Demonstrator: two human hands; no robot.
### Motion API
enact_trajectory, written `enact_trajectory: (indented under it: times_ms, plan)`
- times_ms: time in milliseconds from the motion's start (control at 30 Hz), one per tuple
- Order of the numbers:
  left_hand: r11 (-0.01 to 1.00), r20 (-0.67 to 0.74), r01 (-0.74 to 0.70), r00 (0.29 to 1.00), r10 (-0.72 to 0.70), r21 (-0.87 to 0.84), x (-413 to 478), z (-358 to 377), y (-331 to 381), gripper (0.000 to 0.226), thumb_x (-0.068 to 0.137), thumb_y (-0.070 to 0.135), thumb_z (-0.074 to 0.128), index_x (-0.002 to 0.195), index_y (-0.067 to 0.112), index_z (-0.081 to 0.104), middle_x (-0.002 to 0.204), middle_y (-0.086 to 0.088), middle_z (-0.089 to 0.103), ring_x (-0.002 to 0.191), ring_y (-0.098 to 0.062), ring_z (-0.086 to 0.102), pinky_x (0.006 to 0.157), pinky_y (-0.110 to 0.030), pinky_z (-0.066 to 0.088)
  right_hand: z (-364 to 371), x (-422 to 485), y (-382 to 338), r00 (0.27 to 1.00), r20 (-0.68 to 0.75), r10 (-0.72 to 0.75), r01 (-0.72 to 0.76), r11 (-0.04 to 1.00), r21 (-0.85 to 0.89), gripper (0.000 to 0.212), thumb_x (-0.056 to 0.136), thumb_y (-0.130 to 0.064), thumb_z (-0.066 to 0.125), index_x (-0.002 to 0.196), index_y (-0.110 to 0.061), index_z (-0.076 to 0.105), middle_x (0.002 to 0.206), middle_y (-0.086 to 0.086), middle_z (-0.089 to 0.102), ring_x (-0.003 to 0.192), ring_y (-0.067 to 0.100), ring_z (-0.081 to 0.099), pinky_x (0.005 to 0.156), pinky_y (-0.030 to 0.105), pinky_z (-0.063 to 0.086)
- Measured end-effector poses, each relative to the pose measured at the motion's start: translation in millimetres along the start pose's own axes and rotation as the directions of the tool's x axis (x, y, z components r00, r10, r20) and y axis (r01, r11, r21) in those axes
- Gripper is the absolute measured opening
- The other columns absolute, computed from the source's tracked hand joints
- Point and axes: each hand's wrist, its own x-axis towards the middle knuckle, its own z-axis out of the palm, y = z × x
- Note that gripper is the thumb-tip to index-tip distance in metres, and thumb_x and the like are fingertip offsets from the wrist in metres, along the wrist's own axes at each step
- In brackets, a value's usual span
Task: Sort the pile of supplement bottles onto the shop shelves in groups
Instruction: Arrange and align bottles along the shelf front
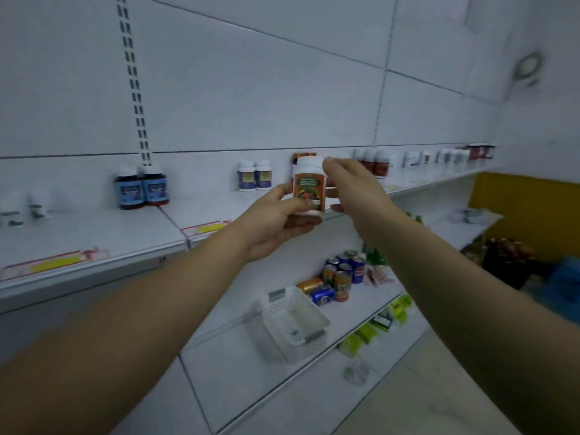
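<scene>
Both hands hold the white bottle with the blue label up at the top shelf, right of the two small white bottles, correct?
Not quite: the head view shows the white bottle has an orange label, not blue. Otherwise yes: left hand and right hand both hold it at the top shelf, right of the two small white bottles.

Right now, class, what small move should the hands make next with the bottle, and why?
Probably lower the white orange-labelled bottle, held by left hand and right hand, onto the white shelf beside the similar orange item behind it.
</scene>
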Motion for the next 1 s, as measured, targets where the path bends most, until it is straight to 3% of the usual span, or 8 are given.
enact_trajectory:
  times_ms: [133, 333, 500, 767, 900, 1000]
  plan:
    - [0.999, 0.106, 0.034, 0.994, -0.034, -0.006, 53, 76, -18, 0.036, 0.092, 0.002, 0.053, 0.125, 0.014, 0.048, 0.103, -0.011, 0.065, 0.094, -0.026, 0.065, 0.084, -0.033, 0.054, -87, 16, 26, 0.993, -0.112, 0.042, -0.050, 0.996, -0.074, 0.039, 0.092, -0.049, 0.052, 0.123, -0.025, 0.054, 0.120, 0.001, 0.059, 0.108, 0.020, 0.056, 0.091, 0.040, 0.047]
    - [0.998, 0.274, 0.056, 0.959, -0.065, 0.043, 136, 161, -44, 0.043, 0.090, -0.002, 0.054, 0.129, 0.013, 0.044, 0.108, -0.012, 0.064, 0.093, -0.025, 0.065, 0.075, -0.030, 0.055, -177, 55, 58, 0.966, -0.249, 0.071, -0.096, 0.991, -0.089, 0.039, 0.094, -0.046, 0.053, 0.125, -0.024, 0.050, 0.111, -0.001, 0.059, 0.098, 0.015, 0.056, 0.078, 0.031, 0.045]
    - [0.994, 0.356, 0.067, 0.930, -0.095, 0.089, 226, 206, -69, 0.050, 0.086, -0.004, 0.059, 0.131, 0.010, 0.041, 0.115, -0.017, 0.062, 0.097, -0.030, 0.066, 0.081, -0.035, 0.057, -234, 111, 97, 0.943, -0.322, 0.087, -0.141, 0.978, -0.150, 0.044, 0.092, -0.048, 0.054, 0.129, -0.024, 0.049, 0.121, 0.002, 0.057, 0.108, 0.020, 0.056, 0.094, 0.041, 0.049]
    - [0.980, 0.378, -0.001, 0.922, -0.076, 0.200, 397, 256, -80, 0.053, 0.083, 0.000, 0.065, 0.129, 0.015, 0.044, 0.111, -0.015, 0.064, 0.100, -0.028, 0.062, 0.084, -0.035, 0.051, -314, 245, 155, 0.922, -0.375, 0.097, -0.191, 0.956, -0.222, 0.046, 0.090, -0.051, 0.054, 0.129, -0.027, 0.048, 0.124, 0.001, 0.056, 0.110, 0.021, 0.055, 0.096, 0.046, 0.048]
    - [0.974, 0.340, -0.007, 0.938, -0.072, 0.227, 467, 281, -92, 0.049, 0.081, -0.001, 0.068, 0.124, 0.010, 0.046, 0.109, -0.015, 0.065, 0.104, -0.029, 0.062, 0.095, -0.043, 0.049, -349, 300, 186, 0.917, -0.385, 0.108, -0.206, 0.953, -0.223, 0.047, 0.090, -0.049, 0.055, 0.132, -0.027, 0.048, 0.127, 0.003, 0.055, 0.112, 0.021, 0.055, 0.097, 0.046, 0.048]
    - [0.969, 0.325, 0.005, 0.942, -0.088, 0.246, 511, 299, -108, 0.049, 0.081, -0.003, 0.066, 0.125, 0.006, 0.045, 0.109, -0.015, 0.063, 0.103, -0.028, 0.062, 0.095, -0.043, 0.050, -372, 335, 213, 0.926, -0.357, 0.124, -0.225, 0.939, -0.260, 0.048, 0.090, -0.046, 0.056, 0.134, -0.027, 0.046, 0.124, 0.003, 0.056, 0.107, 0.020, 0.056, 0.094, 0.043, 0.049]
